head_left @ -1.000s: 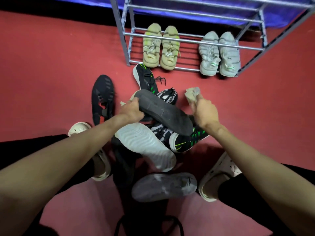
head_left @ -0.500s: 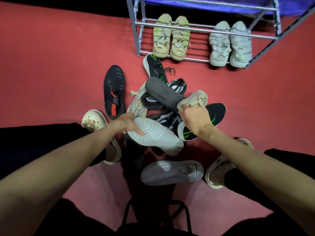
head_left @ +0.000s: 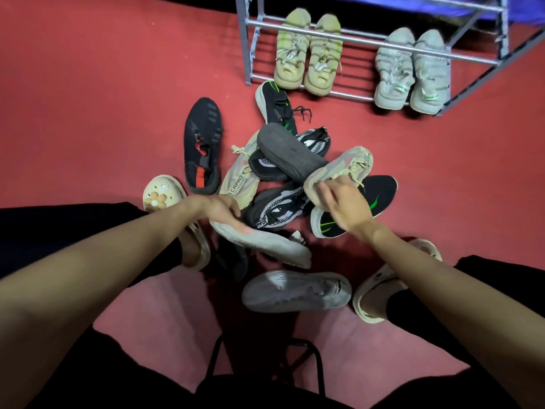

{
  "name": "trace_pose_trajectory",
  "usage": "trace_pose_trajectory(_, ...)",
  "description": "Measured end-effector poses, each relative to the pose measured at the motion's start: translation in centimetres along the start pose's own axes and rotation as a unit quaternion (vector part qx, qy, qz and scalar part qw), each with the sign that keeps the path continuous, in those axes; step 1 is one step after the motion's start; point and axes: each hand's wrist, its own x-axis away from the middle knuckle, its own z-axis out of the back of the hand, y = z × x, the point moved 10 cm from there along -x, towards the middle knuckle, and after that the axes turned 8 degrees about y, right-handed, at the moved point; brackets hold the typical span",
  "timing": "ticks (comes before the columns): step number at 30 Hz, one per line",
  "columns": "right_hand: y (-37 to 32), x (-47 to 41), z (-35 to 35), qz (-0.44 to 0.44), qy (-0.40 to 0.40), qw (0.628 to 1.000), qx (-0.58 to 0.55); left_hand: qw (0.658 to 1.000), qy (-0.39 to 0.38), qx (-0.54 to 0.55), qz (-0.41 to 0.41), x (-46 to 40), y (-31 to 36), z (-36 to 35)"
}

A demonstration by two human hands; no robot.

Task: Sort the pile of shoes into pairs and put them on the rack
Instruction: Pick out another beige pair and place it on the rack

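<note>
A pile of loose shoes lies on the red floor in front of me. My right hand (head_left: 345,205) grips a beige knit sneaker (head_left: 342,166) by one end and holds it over the pile. Its likely mate, a beige sneaker with printed lettering (head_left: 239,184), lies at the pile's left. My left hand (head_left: 224,208) closes on the end of an upturned white-soled shoe (head_left: 265,246). A dark grey-soled shoe (head_left: 289,154) lies sole-up on top of the pile. The grey metal rack (head_left: 250,48) stands beyond, with a yellowish pair (head_left: 306,54) and a pale grey pair (head_left: 413,69) on its lowest shelf.
A black shoe with red accents (head_left: 203,146) lies alone at the left. Black shoes with green marks (head_left: 277,110) (head_left: 354,214) and a black-white knit shoe (head_left: 277,208) are in the pile. A grey sole-up shoe (head_left: 295,290) lies nearest me. My feet wear cream clogs (head_left: 165,196) (head_left: 380,293).
My left hand let go of the dark grey-soled shoe, which now rests on the pile, and dropped to the white-soled shoe. The beige sneaker in my right hand has come further out.
</note>
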Motion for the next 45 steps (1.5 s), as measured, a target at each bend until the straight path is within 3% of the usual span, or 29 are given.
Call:
trace_pose_trajectory(3, 1.8, -1.5, 0.8, -0.081, 0.052, 0.995, -0.033, 0.986, 0.047, 0.155, 0.029, -1.4, -0.7, 1.7)
trace_pose_trajectory(7, 4.7, -1.4, 1.0, -0.253, 0.104, 0.960, -0.057, 0.955, 0.203, 0.190, 0.101, -3.7, -2.8, 4.9)
trace_pose_trajectory(10, 6.3, 0.5, 0.8, -0.400, 0.126, 0.905, -0.073, 0.939, 0.189, 0.247, 0.147, -5.4, -3.4, 3.7)
trace_pose_trajectory(13, 7.4, 1.5, -1.2, -0.478, 0.135, 0.855, -0.146, 0.929, 0.182, 0.269, 0.178, -6.7, -3.8, 2.3)
trace_pose_trajectory(18, 7.7, 1.5, -4.7, -0.516, 0.129, 0.762, -0.370, 0.924, 0.201, 0.264, 0.189, -7.3, -3.9, 2.0)
trace_pose_trajectory(24, 7.9, 0.4, -4.8, -0.522, 0.067, 0.691, -0.496, 0.904, 0.209, 0.320, 0.193, -6.4, -4.2, 2.9)
trace_pose_trajectory(27, 8.2, -0.3, -2.6, -0.505, 0.087, 0.703, -0.492, 0.889, 0.236, 0.353, 0.170, -4.8, -3.0, 4.9)
trace_pose_trajectory(30, 7.4, -0.1, 0.4, -0.476, 0.134, 0.728, -0.474, 0.871, 0.318, 0.342, 0.153, -2.1, -1.1, 8.0)
trace_pose_trajectory(34, 6.0, 1.0, 4.5, -0.439, 0.188, 0.802, -0.358, 0.839, 0.438, 0.283, 0.152, 3.9, -0.1, 11.7)
trace_pose_trajectory(39, 1.9, 1.5, 11.4, -0.319, 0.238, 0.890, -0.224, 0.801, 0.519, 0.279, 0.104, 10.2, -1.3, 14.9)
trace_pose_trajectory(41, 0.9, 2.1, 13.9, -0.300, 0.269, 0.893, -0.197, 0.782, 0.517, 0.341, 0.069, 11.0, -1.8, 16.1)
trace_pose_trajectory(45, 0.4, 3.9, 17.3, -0.287, 0.345, 0.877, -0.171, 0.749, 0.435, 0.499, -0.015, 10.5, -0.6, 15.6)
